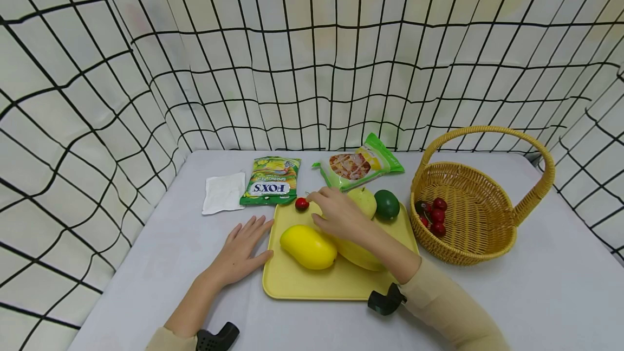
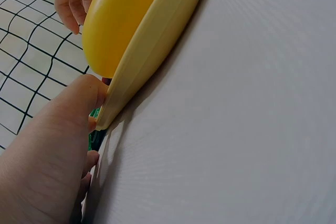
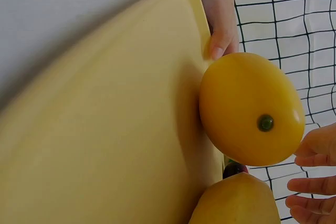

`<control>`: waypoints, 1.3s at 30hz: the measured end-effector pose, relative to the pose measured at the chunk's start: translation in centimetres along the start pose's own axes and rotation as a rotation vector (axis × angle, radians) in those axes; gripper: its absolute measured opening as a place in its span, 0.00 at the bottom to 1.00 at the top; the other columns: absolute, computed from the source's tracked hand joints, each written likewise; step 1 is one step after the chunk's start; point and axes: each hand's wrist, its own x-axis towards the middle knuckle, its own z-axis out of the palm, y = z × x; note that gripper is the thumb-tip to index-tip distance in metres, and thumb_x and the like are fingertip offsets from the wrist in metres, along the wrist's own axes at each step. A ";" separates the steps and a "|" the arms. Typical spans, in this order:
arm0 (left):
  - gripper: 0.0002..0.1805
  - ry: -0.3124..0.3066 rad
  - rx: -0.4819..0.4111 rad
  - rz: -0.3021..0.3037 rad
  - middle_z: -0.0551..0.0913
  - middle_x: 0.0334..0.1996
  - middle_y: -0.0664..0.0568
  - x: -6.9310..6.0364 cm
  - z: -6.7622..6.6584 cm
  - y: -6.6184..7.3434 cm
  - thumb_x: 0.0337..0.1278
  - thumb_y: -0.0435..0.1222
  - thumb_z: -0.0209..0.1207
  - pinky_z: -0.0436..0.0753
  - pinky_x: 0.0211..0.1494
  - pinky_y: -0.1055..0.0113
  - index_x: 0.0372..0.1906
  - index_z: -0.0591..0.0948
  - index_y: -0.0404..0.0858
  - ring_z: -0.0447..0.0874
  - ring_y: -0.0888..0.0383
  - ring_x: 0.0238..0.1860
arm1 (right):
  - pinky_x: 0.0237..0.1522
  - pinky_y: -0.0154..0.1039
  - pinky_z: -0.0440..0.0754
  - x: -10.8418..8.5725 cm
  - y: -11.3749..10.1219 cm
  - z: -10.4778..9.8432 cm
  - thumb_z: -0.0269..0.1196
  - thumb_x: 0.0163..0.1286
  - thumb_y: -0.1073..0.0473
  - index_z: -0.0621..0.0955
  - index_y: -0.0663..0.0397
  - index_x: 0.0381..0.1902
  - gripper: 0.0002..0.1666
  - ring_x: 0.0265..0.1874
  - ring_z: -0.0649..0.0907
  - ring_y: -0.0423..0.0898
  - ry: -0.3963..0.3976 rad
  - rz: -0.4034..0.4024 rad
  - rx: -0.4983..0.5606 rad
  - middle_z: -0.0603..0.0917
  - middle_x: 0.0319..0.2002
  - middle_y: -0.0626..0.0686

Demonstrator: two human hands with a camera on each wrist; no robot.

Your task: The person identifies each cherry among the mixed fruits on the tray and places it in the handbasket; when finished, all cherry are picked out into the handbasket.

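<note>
My right hand [image 1: 338, 213] hangs above the yellow tray [image 1: 317, 288], fingers extended and apart, with nothing visible between them. Closest to its fingertips is a red cherry [image 1: 301, 204] at the tray's far left corner. My left hand [image 1: 239, 253] rests with fingers spread on the table, its thumb touching the tray's left edge. On the tray, a yellow mango [image 1: 308, 247] lies near the left thumb. A larger yellow fruit [image 1: 361, 256] is partly hidden under my right forearm. Behind it sit a yellow-green apple [image 1: 363, 202] and a dark green fruit [image 1: 387, 205].
Right of the tray stands a wicker basket [image 1: 468, 253] with a tall handle, several cherries [image 1: 437, 215] inside. Beyond the tray lie a green FOX'S candy bag [image 1: 271, 180], a green-and-white food packet [image 1: 358, 167] and a white square packet [image 1: 223, 194]. Black netting [image 1: 333, 64] surrounds the table.
</note>
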 end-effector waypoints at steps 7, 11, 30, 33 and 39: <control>0.37 -0.003 -0.007 -0.001 0.57 0.68 0.45 0.0 -0.1 0.1 0.57 0.56 0.50 0.41 0.68 0.45 0.69 0.60 0.45 0.47 0.46 0.69 | 0.46 0.40 0.76 1.4 -0.2 0.8 0.61 0.62 0.55 0.76 0.50 0.53 0.21 0.44 0.74 0.46 -0.080 0.030 0.003 0.77 0.47 0.51; 0.36 -0.005 -0.008 -0.002 0.57 0.68 0.45 0.0 -0.1 0.1 0.57 0.56 0.51 0.41 0.68 0.45 0.69 0.60 0.45 0.47 0.46 0.69 | 0.46 0.40 0.76 2.0 -0.2 1.4 0.59 0.62 0.54 0.76 0.48 0.55 0.22 0.46 0.74 0.46 -0.136 0.055 -0.012 0.76 0.49 0.51; 0.37 -0.002 -0.011 -0.004 0.57 0.68 0.45 -0.1 -0.1 0.1 0.57 0.56 0.51 0.42 0.68 0.46 0.69 0.60 0.46 0.48 0.46 0.69 | 0.51 0.42 0.74 3.5 0.7 3.2 0.60 0.61 0.58 0.73 0.49 0.58 0.25 0.50 0.73 0.49 -0.194 0.100 0.011 0.74 0.55 0.54; 0.37 0.001 -0.007 -0.002 0.57 0.68 0.45 0.0 -0.1 0.1 0.57 0.56 0.51 0.42 0.68 0.46 0.69 0.60 0.46 0.48 0.46 0.69 | 0.50 0.43 0.74 3.8 0.8 3.5 0.60 0.61 0.57 0.72 0.48 0.60 0.27 0.51 0.73 0.50 -0.201 0.105 0.007 0.73 0.56 0.54; 0.37 0.003 -0.010 -0.002 0.57 0.69 0.46 -0.1 0.0 0.0 0.57 0.56 0.51 0.41 0.68 0.46 0.69 0.60 0.46 0.48 0.47 0.69 | 0.50 0.43 0.74 4.0 1.0 4.1 0.60 0.61 0.57 0.71 0.48 0.61 0.28 0.51 0.73 0.50 -0.195 0.095 -0.014 0.74 0.55 0.55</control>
